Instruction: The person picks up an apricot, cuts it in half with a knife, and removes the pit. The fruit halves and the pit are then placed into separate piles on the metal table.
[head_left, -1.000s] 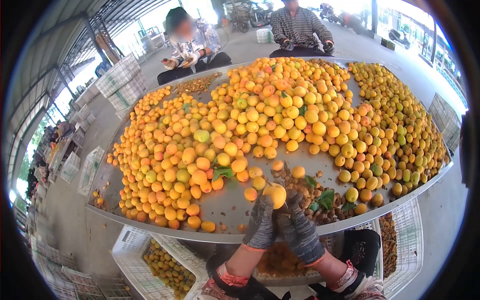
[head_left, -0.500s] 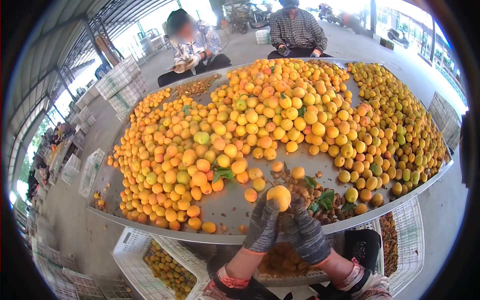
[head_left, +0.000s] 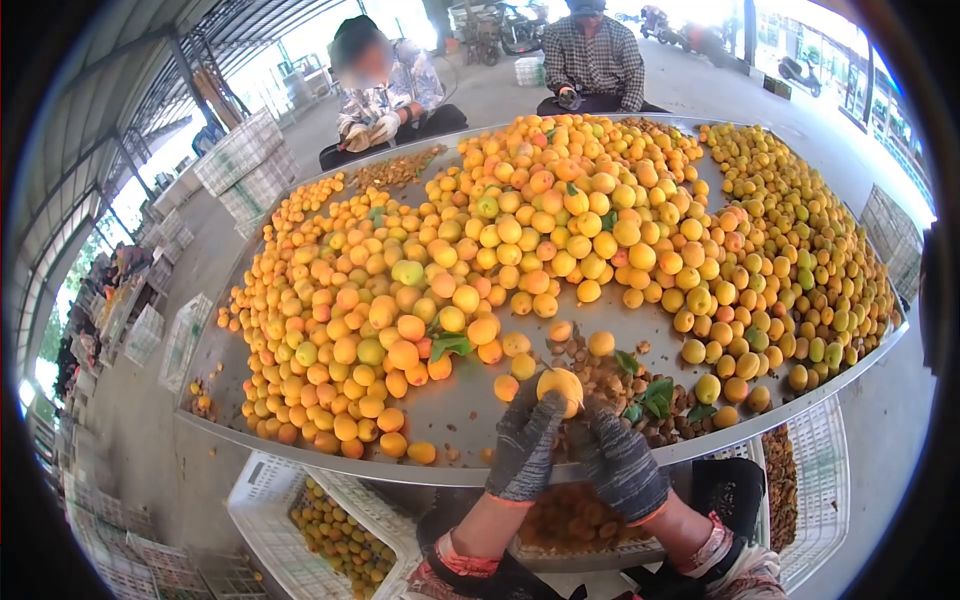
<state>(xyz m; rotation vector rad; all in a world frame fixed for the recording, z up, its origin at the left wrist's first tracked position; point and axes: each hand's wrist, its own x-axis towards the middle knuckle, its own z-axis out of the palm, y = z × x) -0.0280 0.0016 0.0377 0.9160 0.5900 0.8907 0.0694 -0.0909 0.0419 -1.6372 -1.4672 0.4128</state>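
Over the near edge of the metal table, my left hand, in a dark grey knit glove, grips a yellow-orange apricot. My right hand, gloved alike, is close against its right side with the fingers closed. Whatever the right fingers hold is hidden; a thin pale sliver shows beside the fruit. Just beyond my hands lie brown pits and scraps, a few loose apricots and green leaves. A large heap of apricots covers the left and middle of the table.
Smaller, greener apricots spread along the table's right side. Below the near edge stand a white crate with fruit and another crate beside brown halves. Two people sit across the table. Stacked crates stand at left.
The apricot has turned slightly in my left hand, and a pale sliver now shows at its right side. The view has shifted a little. Across the table, both people's hands have moved.
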